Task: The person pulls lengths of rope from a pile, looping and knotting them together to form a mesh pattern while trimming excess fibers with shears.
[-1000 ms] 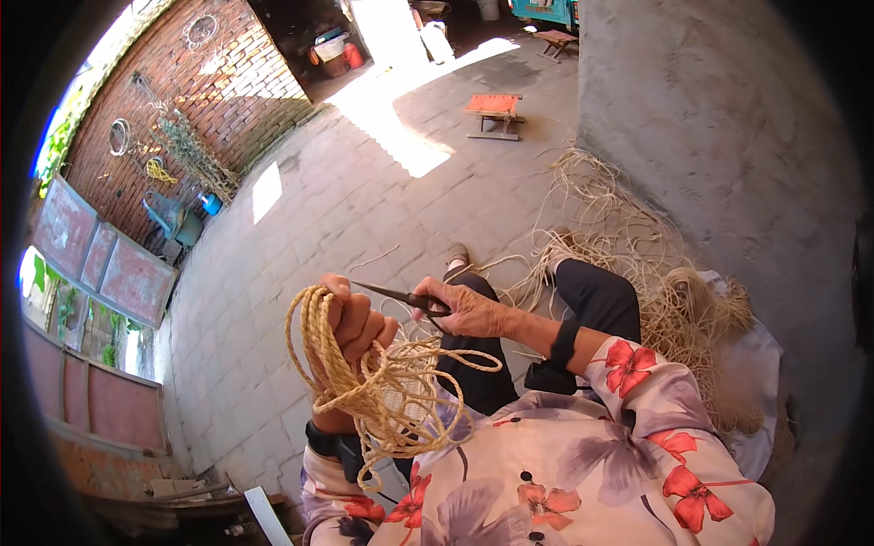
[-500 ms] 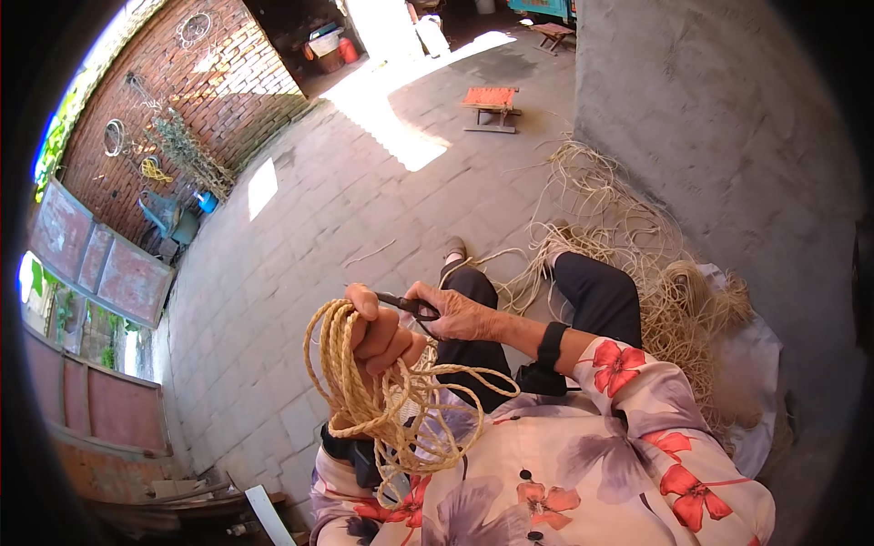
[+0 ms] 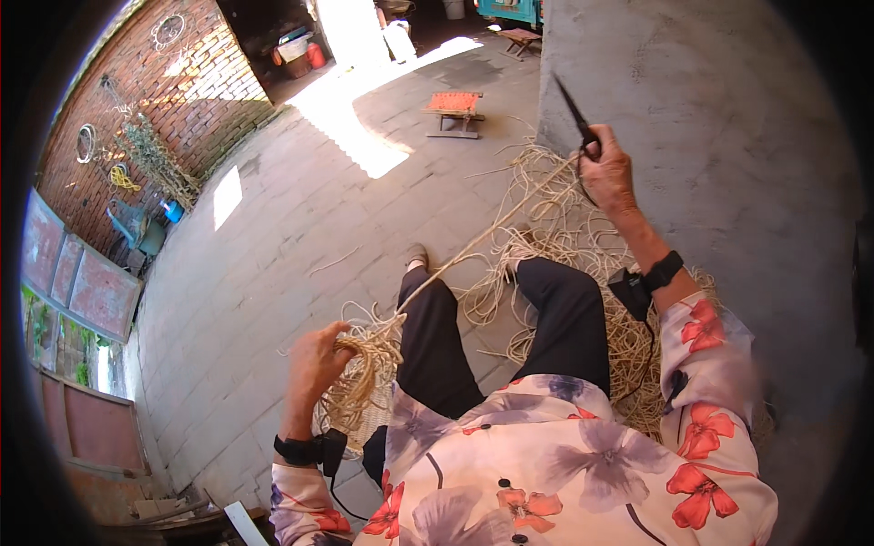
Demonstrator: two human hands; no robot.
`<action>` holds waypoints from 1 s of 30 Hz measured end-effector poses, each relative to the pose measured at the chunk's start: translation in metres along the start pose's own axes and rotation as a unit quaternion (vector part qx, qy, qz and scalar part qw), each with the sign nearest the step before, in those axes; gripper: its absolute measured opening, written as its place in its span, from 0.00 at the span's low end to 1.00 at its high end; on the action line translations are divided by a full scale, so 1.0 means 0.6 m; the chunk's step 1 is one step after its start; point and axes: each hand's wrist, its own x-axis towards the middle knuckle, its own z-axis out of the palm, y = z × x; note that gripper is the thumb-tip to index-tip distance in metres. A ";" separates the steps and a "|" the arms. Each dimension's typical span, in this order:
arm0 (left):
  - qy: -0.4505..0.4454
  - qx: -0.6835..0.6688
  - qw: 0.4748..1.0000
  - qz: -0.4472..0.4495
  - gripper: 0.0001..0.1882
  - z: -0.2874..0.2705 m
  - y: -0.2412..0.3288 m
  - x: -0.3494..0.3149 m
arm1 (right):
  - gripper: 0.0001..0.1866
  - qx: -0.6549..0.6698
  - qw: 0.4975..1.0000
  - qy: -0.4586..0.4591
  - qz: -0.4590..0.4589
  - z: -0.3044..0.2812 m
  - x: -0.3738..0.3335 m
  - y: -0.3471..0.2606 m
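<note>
My left hand (image 3: 316, 362) is closed on a loose bundle of tan twisted rope (image 3: 364, 369), low on the left beside my left knee. My right hand (image 3: 608, 175) is raised far out to the right, gripping dark-handled scissors (image 3: 576, 111) with their blades together and tips pointing up. One length of rope (image 3: 473, 243) runs taut and slanting from the bundle up to my right hand. How the fingers pinch its end is hidden. A big tangled heap of rope (image 3: 628, 364) spreads on the floor around and beyond my right leg.
A low folding stool (image 3: 454, 111) with a red-orange woven seat stands ahead on the paved floor (image 3: 273, 246). A grey wall (image 3: 701, 118) rises close on the right. At left are a brick wall (image 3: 182, 100), a watering can (image 3: 127, 226) and reddish metal panels (image 3: 100, 282).
My hands have moved apart: the right swung up and out to the right with the scissors, the left lowered with the bundle. A rope length now stretches between them.
</note>
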 end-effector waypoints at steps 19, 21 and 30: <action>0.173 0.152 0.944 -0.235 0.13 0.013 -0.474 -0.038 | 0.23 -0.253 0.870 0.342 0.249 -0.553 0.086 0.315; 0.157 0.027 0.946 -0.283 0.13 0.032 -0.421 -0.015 | 0.24 -0.337 0.843 0.348 0.233 -0.600 0.079 0.295; 0.186 -0.096 0.960 -0.188 0.09 0.053 -0.251 0.067 | 0.21 -0.390 0.910 0.041 0.136 -0.467 -0.064 0.337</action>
